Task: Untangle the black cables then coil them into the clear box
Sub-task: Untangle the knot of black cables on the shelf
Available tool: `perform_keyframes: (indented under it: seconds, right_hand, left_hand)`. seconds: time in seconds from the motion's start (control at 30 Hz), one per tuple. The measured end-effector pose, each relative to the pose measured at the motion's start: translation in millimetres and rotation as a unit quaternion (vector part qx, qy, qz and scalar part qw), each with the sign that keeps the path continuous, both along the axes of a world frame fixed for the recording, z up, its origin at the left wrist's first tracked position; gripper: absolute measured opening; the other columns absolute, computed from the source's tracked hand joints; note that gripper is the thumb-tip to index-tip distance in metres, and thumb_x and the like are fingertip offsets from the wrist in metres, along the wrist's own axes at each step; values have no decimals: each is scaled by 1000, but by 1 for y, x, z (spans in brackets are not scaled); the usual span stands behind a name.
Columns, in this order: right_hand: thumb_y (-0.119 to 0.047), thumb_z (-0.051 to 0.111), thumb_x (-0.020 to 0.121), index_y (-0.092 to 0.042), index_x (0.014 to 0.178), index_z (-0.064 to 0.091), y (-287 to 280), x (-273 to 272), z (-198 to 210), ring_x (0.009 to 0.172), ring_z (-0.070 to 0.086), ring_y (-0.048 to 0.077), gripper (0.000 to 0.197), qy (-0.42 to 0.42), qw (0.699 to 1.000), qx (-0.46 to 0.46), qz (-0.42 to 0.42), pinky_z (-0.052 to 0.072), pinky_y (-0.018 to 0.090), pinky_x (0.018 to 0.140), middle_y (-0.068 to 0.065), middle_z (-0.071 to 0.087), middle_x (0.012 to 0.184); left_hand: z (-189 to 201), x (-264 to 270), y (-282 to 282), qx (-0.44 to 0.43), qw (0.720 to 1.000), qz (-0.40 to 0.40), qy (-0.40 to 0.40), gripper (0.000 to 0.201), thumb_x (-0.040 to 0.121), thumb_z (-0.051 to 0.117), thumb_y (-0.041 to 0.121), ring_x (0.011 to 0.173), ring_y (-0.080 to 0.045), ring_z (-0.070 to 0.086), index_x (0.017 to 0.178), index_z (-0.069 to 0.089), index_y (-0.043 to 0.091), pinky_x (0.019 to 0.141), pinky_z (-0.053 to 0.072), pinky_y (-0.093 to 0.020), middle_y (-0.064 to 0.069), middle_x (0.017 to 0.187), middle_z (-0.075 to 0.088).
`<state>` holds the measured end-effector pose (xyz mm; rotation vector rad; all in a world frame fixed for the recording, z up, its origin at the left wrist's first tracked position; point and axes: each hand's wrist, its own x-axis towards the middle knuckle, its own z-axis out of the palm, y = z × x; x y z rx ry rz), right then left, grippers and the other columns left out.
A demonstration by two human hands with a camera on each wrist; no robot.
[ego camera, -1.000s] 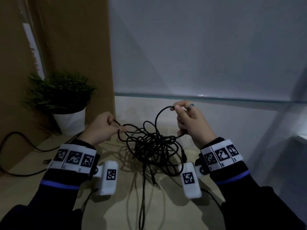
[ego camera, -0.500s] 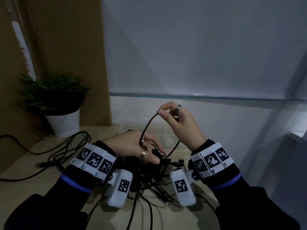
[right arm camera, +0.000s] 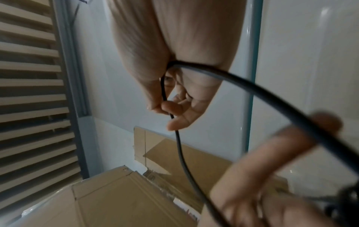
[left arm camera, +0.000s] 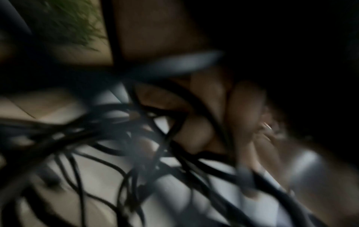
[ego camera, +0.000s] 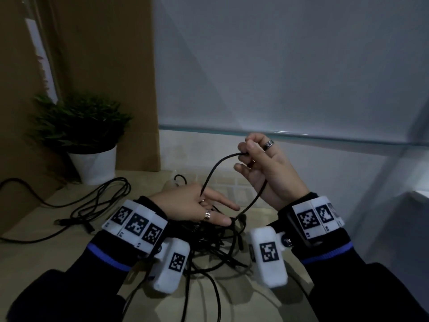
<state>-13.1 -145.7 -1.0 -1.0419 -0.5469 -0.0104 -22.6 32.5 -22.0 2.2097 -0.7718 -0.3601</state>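
A tangle of black cables (ego camera: 216,242) lies on the pale table (ego camera: 34,252) between my wrists. My left hand (ego camera: 204,205) rests on top of it with straight fingers, and one strand runs up from between those fingers. In the left wrist view, which is blurred, the fingers (left arm camera: 194,135) sit among crossing cable strands (left arm camera: 116,138). My right hand (ego camera: 260,163) is raised above the tangle. It pinches a loop of the black cable (ego camera: 216,166) between thumb and forefinger, plain in the right wrist view as right hand (right arm camera: 163,107) on cable (right arm camera: 180,150). A clear ribbed box (ego camera: 234,182) shows partly behind the hands.
A potted plant (ego camera: 81,126) in a white pot stands at the back left. A separate black cable (ego camera: 97,201) lies loose on the table beside it. Brown cardboard (ego camera: 104,66) closes the left, and a glass shelf edge (ego camera: 301,135) runs behind the hands.
My left hand let go of its raised strand, moved right and came down flat on the tangle, which now lies on the table. The right hand keeps its pinched loop raised.
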Motion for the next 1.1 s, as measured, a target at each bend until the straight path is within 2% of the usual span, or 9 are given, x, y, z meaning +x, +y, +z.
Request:
perform_keyframes:
  seconds: [0.07,0.2,0.33,0.47,0.67,0.8,0.93,1.0,1.1]
  right_hand:
    - [-14,50,83,-17,87,50,9,-1,-2,59,47,5,6,5,999,33,24,52,23,67,-5,51,71]
    - [-13,48,85,-15,88,50,18,0,-9,60,50,6,4,14,997,54,52,54,27,76,-5,52,71]
    - [-16,50,88,-17,100,49,16,4,-11,66,55,11,12,39,999,33,-3,56,32,74,0,52,84]
    - [-39,58,71,-19,99,44,9,4,-16,69,56,14,38,77,990,-110,-37,52,28,60,2,50,93]
    - [-14,59,88,-14,86,57,20,-2,-26,56,52,7,3,-1,927,-375,6,44,19,61,-1,58,71]
    - [-11,56,92,-11,77,60,28,-7,-31,43,48,2,15,-52,885,-462,-5,39,11,43,3,57,66]
    - [-15,51,95,-14,78,59,20,-5,-20,53,57,11,18,-59,917,-388,-73,42,16,45,8,62,72]
    - [-19,48,96,-15,77,55,7,-4,-6,57,63,14,21,-23,952,-283,-115,42,20,39,2,66,68]
    - [-25,40,99,-16,78,47,-6,-1,4,53,65,20,24,4,972,-173,-158,39,19,36,-2,60,58]
  left_hand:
    - [0,-1,-7,12,1000,4,-2,28,74,74,39,51,-8,39,100,67,45,56,28,-19,10,49,40]
    - [0,-6,-19,23,999,-40,28,23,82,69,14,44,12,48,105,69,11,52,31,-1,23,40,50]
    - [-8,0,-14,-35,999,5,-15,7,81,69,28,51,5,49,83,74,22,54,36,-8,14,60,60]
    - [-10,7,-9,-192,976,97,-30,16,92,56,21,36,-6,33,77,60,18,39,29,-14,4,42,42]
    - [-6,16,-3,-323,924,192,-72,21,97,46,25,30,-10,24,78,53,17,41,24,-20,4,34,33]
    - [-7,18,-5,-356,909,202,-82,19,95,48,28,29,-10,23,79,52,19,41,25,-20,1,36,31]
    - [-6,17,-1,-314,937,151,-37,14,84,61,23,37,-11,38,93,51,23,35,28,-18,-5,58,51]
    - [-7,17,5,-247,964,97,-24,25,75,71,8,56,-6,60,92,60,21,49,43,-15,4,73,65]
    - [-5,16,11,-141,988,50,-21,16,70,76,10,75,-1,66,77,73,24,70,48,-12,8,76,73]
